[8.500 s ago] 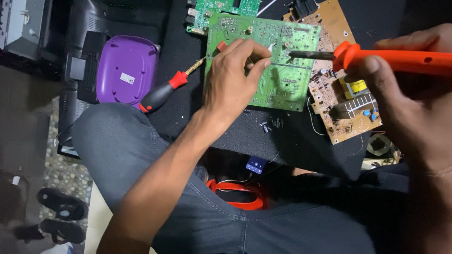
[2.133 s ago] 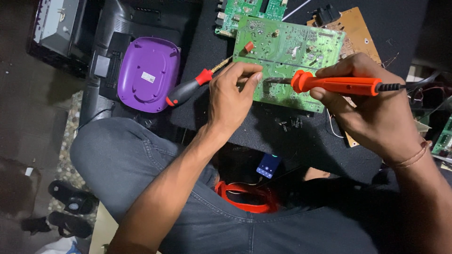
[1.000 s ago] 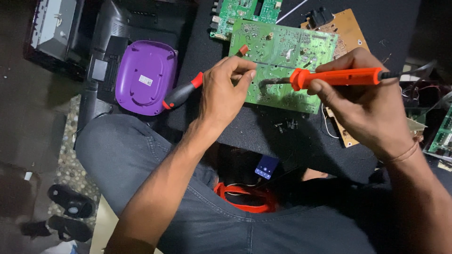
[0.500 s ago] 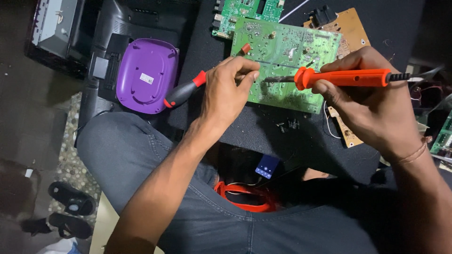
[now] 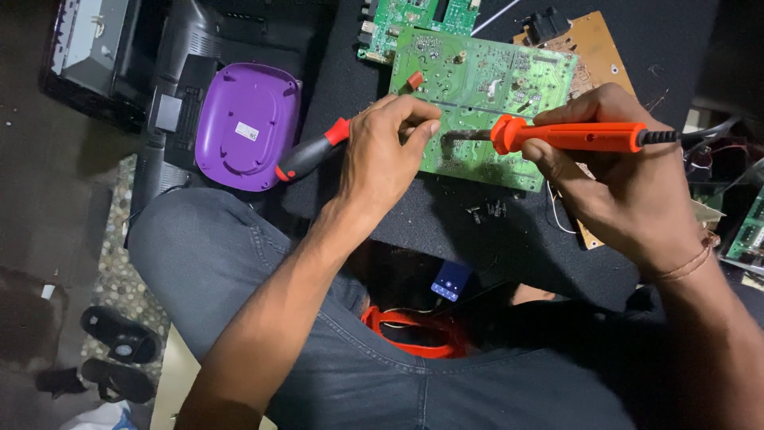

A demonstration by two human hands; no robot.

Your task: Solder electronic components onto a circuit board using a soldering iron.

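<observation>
— Soldering iron point(image 5: 569, 135): where is it now?
— Clamped in the right hand point(image 5: 629, 187), tip down on the green circuit board point(image 5: 477, 103) near the counter's point(image 5: 446, 223) far edge, same spot as a moment ago.
— And the left hand point(image 5: 386, 155)?
— Fingers still pinched together at the joint; red-handled screwdriver point(image 5: 310, 155) beside it.
</observation>
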